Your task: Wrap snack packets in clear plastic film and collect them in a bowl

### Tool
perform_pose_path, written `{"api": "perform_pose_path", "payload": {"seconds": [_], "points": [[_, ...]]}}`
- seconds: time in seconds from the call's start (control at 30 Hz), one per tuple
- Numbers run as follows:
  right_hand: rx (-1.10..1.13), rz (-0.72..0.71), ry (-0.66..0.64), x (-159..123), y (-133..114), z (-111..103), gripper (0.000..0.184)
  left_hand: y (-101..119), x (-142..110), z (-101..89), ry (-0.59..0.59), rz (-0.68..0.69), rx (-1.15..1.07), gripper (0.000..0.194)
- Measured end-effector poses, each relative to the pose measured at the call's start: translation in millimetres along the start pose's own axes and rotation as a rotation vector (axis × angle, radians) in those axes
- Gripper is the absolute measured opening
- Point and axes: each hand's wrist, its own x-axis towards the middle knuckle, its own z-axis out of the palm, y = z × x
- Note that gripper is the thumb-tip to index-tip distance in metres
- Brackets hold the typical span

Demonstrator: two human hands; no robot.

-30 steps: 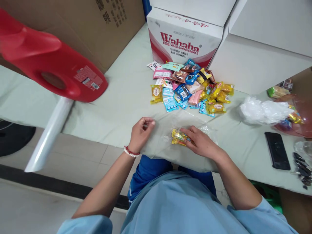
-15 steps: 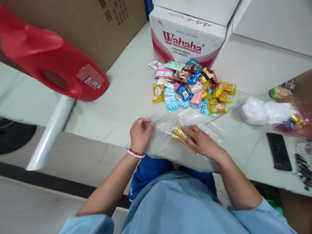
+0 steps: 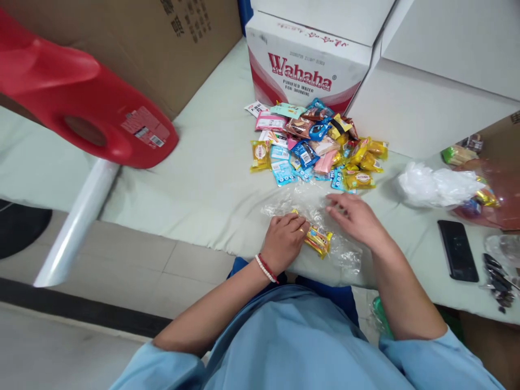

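Yellow snack packets (image 3: 319, 241) lie on a clear plastic bag (image 3: 349, 260) at the table's near edge. My left hand (image 3: 285, 241), with a red and white bracelet at its wrist, is closed over their left end, fingers curled on top and partly hiding them. Just to the right, my right hand (image 3: 357, 219) hovers over the bag with its fingers apart and nothing in them. Beyond both hands lies a heap of small wrapped snacks (image 3: 306, 154) in yellow, blue, pink and brown wrappers.
A Wahaba-style printed white carton (image 3: 300, 70) stands behind the heap. At left are a red jug (image 3: 134, 130) and a clear plastic roll (image 3: 79, 222). On the right lie bunched white plastic bags (image 3: 439, 185), a black phone (image 3: 458, 250) and a reddish bag (image 3: 507, 195) of snacks.
My left hand has moved right onto the yellow packets. My right hand has let go of them and shifted right and slightly up, its fingers opening.
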Motion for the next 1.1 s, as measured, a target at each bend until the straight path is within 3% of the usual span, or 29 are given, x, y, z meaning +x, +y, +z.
{"api": "perform_pose_path", "payload": {"seconds": [0.07,0.17,0.3,0.4,0.5,0.63,0.77,0.87,0.93,1.0,1.1], "points": [[-0.161,0.135,0.096,8,7,-1,0.051,-1,-2,-0.5,0.002,0.015,0.012,0.022],[-0.256,0.257,0.013,20,14,7,0.052,0,-2,-1.6,-0.009,0.023,0.025,0.021],[-0.034,0.309,-0.107,30,19,10,0.017,0,-1,-1.6,-0.032,0.024,0.032,0.022],[0.206,0.211,-0.112,25,12,-2,0.011,1,-1,-2.0,-0.048,0.019,0.026,0.021],[0.27,0.011,-0.076,8,-10,-8,0.008,0,0,-1.0,-0.05,0.009,-0.022,0.021],[0.141,-0.243,-0.193,-18,-43,16,0.013,-6,-2,5.2,0.013,-0.058,-0.235,0.018],[-0.043,-0.175,-0.236,-34,-53,46,0.028,-21,-7,5.9,0.149,-0.223,-0.678,0.019],[-0.129,-0.131,-0.259,-37,-56,51,0.047,-37,-7,-7.2,0.293,-0.483,-0.956,0.016],[-0.177,-0.108,-0.29,-36,-62,48,0.061,-47,-1,-19.5,0.41,-0.637,-0.921,0.021],[-0.211,-0.088,-0.31,-34,-67,43,0.064,-54,6,-28.9,0.462,-0.7,-0.73,0.034],[-0.173,-0.095,-0.293,-31,-71,38,0.052,-60,18,-31.8,0.272,-0.656,-0.473,0.059]]}}
